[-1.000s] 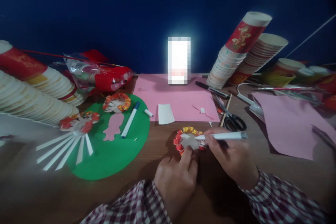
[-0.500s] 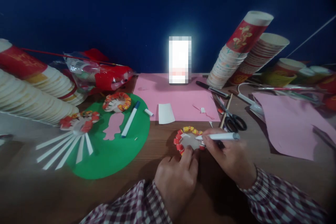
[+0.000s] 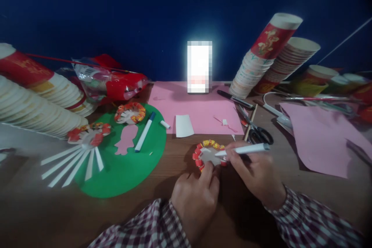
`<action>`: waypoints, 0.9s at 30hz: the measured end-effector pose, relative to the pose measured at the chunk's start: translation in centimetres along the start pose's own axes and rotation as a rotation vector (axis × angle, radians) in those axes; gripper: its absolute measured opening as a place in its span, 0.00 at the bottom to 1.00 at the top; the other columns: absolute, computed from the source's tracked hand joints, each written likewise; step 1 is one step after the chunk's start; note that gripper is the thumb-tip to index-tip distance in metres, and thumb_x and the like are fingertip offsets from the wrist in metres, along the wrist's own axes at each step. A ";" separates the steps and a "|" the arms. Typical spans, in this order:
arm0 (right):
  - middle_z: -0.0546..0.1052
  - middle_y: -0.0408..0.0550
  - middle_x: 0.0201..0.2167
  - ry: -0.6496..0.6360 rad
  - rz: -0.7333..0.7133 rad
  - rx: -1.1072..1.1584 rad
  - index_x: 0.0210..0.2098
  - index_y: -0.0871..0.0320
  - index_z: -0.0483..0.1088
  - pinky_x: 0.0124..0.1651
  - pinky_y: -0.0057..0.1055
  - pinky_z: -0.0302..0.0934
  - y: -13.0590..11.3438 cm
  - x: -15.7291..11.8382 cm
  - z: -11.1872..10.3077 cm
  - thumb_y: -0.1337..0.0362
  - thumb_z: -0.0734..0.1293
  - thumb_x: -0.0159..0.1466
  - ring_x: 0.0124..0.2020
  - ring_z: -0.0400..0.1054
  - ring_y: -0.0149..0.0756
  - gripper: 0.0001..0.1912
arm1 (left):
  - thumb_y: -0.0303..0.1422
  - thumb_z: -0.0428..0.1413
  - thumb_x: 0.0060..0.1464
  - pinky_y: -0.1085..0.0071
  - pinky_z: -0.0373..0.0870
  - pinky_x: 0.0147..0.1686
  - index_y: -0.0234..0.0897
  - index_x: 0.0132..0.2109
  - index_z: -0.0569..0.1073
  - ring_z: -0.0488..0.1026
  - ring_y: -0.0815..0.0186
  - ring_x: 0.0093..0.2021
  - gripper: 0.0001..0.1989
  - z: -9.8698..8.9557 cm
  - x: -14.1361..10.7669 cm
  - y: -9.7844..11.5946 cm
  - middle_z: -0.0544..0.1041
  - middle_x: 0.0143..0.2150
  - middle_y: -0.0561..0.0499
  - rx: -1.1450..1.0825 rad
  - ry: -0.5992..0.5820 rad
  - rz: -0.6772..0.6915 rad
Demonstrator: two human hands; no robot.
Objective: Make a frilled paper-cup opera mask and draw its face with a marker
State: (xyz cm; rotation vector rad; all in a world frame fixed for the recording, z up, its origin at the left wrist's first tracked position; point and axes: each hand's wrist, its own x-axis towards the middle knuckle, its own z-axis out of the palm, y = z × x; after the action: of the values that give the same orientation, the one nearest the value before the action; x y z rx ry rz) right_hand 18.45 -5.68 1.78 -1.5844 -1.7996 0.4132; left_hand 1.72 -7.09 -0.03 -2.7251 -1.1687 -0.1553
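Observation:
A paper-cup flower, with a grey-white round base and a ring of curled red and yellow strips, lies on the brown table before me. My left hand holds it down, the fingertips pressed on its near rim. Between the fingers of my right hand is a white marker. The marker's tip is at the flower's base; whether it touches I cannot tell. On a green round sheet lie a pink paper cutout, a capped blue-and-white marker and a second curled cup flower.
Black-handled scissors lie right of the pink sheet, which carries a white paper piece. Behind it stands a lit, blurred screen. Cup stacks lean at left and right. More pink paper lies right.
The white marker and my right hand have shifted slightly; the marker's back end is a little farther right and higher. My left hand and the flower have stayed put.

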 end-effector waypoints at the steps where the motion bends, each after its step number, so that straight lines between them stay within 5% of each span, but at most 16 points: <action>1: 0.75 0.44 0.28 0.007 0.013 0.003 0.33 0.57 0.68 0.34 0.26 0.63 0.0 0.0 -0.1 0.63 0.59 0.62 0.30 0.70 0.33 0.07 | 0.27 0.45 0.55 0.71 0.65 0.19 0.40 0.51 0.65 0.67 0.70 0.23 0.17 0.0 0.0 0.0 0.70 0.44 0.47 -0.005 -0.004 -0.001; 19: 0.76 0.45 0.31 -0.033 -0.003 0.025 0.33 0.57 0.68 0.37 0.27 0.64 0.0 0.0 -0.1 0.63 0.59 0.62 0.33 0.70 0.33 0.08 | 0.28 0.45 0.56 0.71 0.65 0.18 0.40 0.51 0.66 0.68 0.69 0.23 0.16 0.0 0.0 0.0 0.70 0.44 0.47 -0.022 -0.005 -0.011; 27: 0.75 0.47 0.37 -0.073 -0.061 0.055 0.40 0.57 0.69 0.42 0.30 0.65 0.0 -0.3 0.4 0.63 0.61 0.60 0.40 0.69 0.36 0.09 | 0.27 0.45 0.54 0.70 0.66 0.17 0.39 0.49 0.68 0.69 0.69 0.22 0.16 0.1 0.0 0.0 0.73 0.44 0.47 -0.009 0.093 -0.037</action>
State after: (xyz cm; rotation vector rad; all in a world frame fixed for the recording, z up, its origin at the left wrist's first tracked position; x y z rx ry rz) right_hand 18.14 -5.88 1.42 -1.4907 -1.8705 0.4929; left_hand 1.75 -7.09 -0.09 -2.6733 -1.1954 -0.2891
